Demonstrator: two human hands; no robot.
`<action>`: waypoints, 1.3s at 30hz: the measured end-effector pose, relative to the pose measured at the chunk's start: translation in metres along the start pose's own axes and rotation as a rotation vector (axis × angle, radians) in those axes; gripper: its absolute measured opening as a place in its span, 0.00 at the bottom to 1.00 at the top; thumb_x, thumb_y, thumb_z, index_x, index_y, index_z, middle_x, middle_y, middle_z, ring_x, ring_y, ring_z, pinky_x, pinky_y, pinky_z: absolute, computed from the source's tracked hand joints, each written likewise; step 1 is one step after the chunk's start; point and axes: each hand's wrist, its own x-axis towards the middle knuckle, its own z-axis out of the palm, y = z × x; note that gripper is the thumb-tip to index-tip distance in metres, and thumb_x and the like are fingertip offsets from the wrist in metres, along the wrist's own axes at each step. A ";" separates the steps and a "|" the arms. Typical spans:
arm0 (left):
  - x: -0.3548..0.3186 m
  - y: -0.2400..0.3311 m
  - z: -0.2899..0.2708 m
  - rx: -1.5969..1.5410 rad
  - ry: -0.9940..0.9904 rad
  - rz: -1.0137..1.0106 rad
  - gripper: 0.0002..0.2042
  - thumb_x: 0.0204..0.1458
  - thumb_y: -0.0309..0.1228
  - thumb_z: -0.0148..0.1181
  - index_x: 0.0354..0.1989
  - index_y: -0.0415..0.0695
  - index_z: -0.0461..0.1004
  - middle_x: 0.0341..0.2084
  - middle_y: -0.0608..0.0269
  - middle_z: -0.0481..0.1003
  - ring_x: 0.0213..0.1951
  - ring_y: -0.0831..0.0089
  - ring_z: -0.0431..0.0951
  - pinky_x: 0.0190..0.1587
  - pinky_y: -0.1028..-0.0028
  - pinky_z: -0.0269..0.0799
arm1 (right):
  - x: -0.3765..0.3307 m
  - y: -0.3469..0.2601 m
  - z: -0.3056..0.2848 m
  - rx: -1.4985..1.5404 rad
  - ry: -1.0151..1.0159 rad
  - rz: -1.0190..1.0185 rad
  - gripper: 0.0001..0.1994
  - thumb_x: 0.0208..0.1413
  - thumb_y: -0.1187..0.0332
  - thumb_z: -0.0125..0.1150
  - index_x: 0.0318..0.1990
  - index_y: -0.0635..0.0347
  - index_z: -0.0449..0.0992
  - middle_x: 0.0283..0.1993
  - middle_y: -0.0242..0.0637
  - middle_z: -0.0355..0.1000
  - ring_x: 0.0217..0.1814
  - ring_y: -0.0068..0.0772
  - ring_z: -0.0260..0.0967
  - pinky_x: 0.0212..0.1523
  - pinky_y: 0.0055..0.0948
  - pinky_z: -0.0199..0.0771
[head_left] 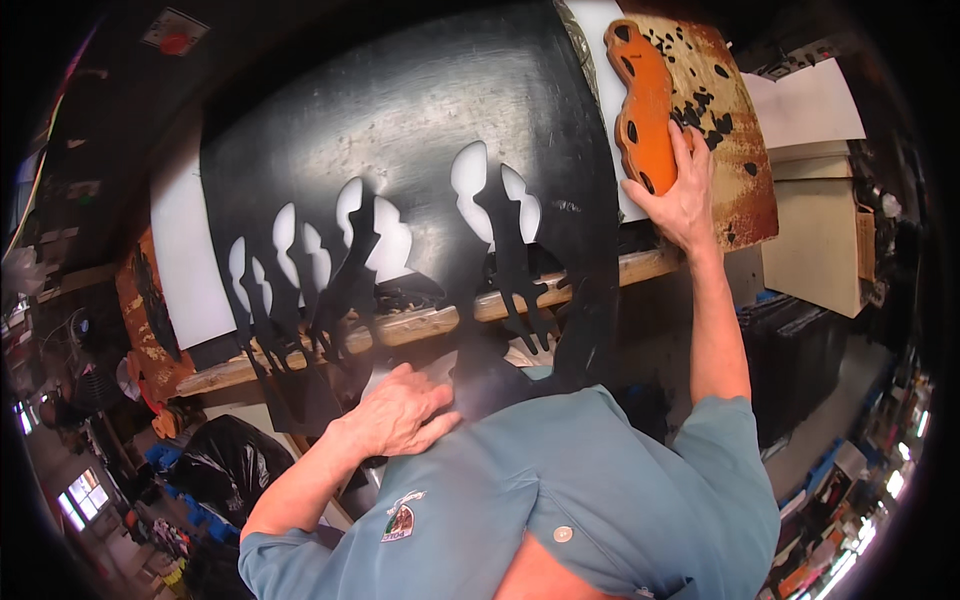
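A large black flexible sheet (400, 120) covers the bench, its near part cut through with several curvy holes showing white beneath. Ragged strips of it hang over the bench's front edge. Close to my body, my left hand (400, 412) has its fingers curled at the sheet's hanging lower edge, thumb and forefinger closing on it; the exact contact is blurred. Out to the right, my right hand (685, 190) grips the near end of an orange, wavy-sided cutting die (645, 105), thumb on its left and fingers on its right. Small dark openings show along the die.
Small black scraps (705, 115) lie on a worn, rusty-brown board (745, 195) right of the die. A white board (185, 270) shows under the sheet at left. A wooden rail (420, 325) runs along the bench front. Pale stacked panels (815, 220) stand at right.
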 end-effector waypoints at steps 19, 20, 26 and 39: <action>0.039 -0.005 0.023 -0.129 0.231 -0.111 0.19 0.64 0.34 0.67 0.59 0.37 0.80 0.51 0.42 0.82 0.52 0.45 0.84 0.57 0.55 0.81 | 0.011 -0.004 -0.087 1.108 -0.025 0.073 0.48 0.45 0.72 0.81 0.75 0.77 0.64 0.66 0.50 0.75 0.62 0.36 0.78 0.64 0.32 0.77; 0.030 0.002 0.009 -0.218 0.174 -0.095 0.19 0.64 0.33 0.67 0.60 0.36 0.79 0.50 0.41 0.83 0.52 0.45 0.84 0.56 0.55 0.81 | 0.010 -0.005 -0.099 1.172 0.040 -0.019 0.49 0.45 0.74 0.79 0.76 0.76 0.62 0.67 0.51 0.74 0.62 0.37 0.78 0.65 0.32 0.77; -0.013 0.002 -0.061 -0.538 0.629 -0.234 0.11 0.63 0.23 0.63 0.51 0.37 0.85 0.45 0.52 0.86 0.49 0.61 0.86 0.55 0.65 0.80 | 0.016 -0.024 -0.102 2.127 -0.198 -0.021 0.55 0.50 0.53 0.79 0.79 0.74 0.54 0.78 0.71 0.56 0.78 0.77 0.58 0.81 0.63 0.61; -0.046 -0.262 -0.072 0.441 1.368 -0.753 0.24 0.70 0.40 0.63 0.70 0.42 0.74 0.72 0.40 0.68 0.73 0.44 0.67 0.74 0.53 0.64 | 0.008 -0.022 -0.020 2.570 -0.491 0.462 0.54 0.62 0.34 0.63 0.82 0.67 0.52 0.77 0.77 0.54 0.79 0.79 0.53 0.78 0.70 0.56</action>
